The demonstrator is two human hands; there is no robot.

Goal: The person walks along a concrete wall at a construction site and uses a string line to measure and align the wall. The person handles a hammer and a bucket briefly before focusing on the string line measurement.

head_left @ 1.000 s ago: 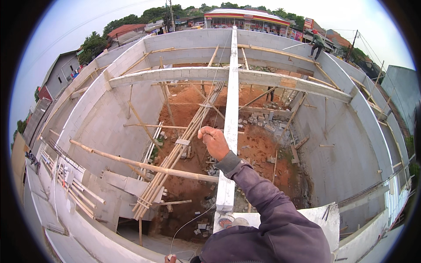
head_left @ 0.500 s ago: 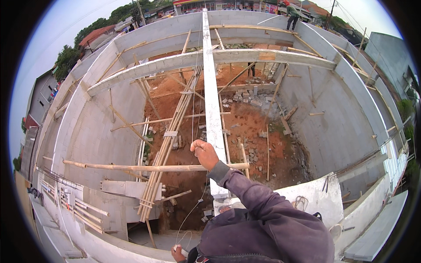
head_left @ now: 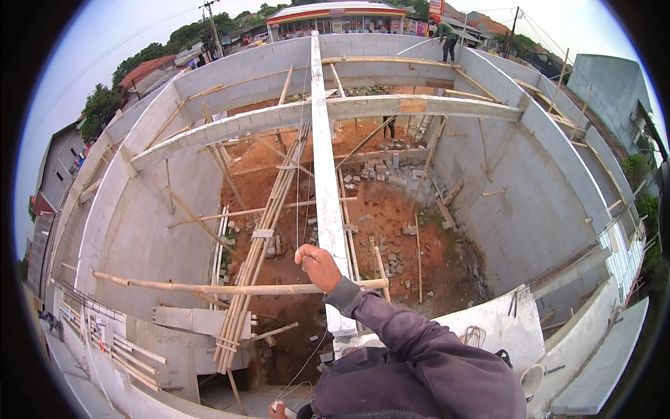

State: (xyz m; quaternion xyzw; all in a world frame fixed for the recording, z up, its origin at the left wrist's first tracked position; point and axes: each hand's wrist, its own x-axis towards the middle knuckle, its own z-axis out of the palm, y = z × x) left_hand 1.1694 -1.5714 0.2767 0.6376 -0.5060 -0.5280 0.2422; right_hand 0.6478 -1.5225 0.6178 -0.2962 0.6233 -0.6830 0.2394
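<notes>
My right hand (head_left: pixel 318 268) is stretched forward over the long white beam's (head_left: pixel 325 185) left edge. Its fingers are closed in a pinch on a thin pale string (head_left: pixel 298 222), which runs taut from there along the beam toward its far end. Below that hand, the slack part of the string drops in a curve to my left hand (head_left: pixel 278 410). The left hand shows only in part at the bottom edge, its fingers closed around the string with a few loose loops beside it. A bamboo pole (head_left: pixel 237 288) crosses just under my right hand.
Bundled bamboo poles (head_left: pixel 269 227) slope down to the left of the beam. A concrete cross beam (head_left: pixel 433 105) meets it farther off. Far below lies reddish soil (head_left: pixel 377 209) with rubble (head_left: pixel 391 167). Grey block walls (head_left: pixel 516 181) surround the pit. A person (head_left: pixel 447 38) stands on the far right wall.
The view has tipped up a little, so the scene sits lower and slightly left. My right hand keeps its pinch on the string; my left hand is now more cut off at the bottom edge.
</notes>
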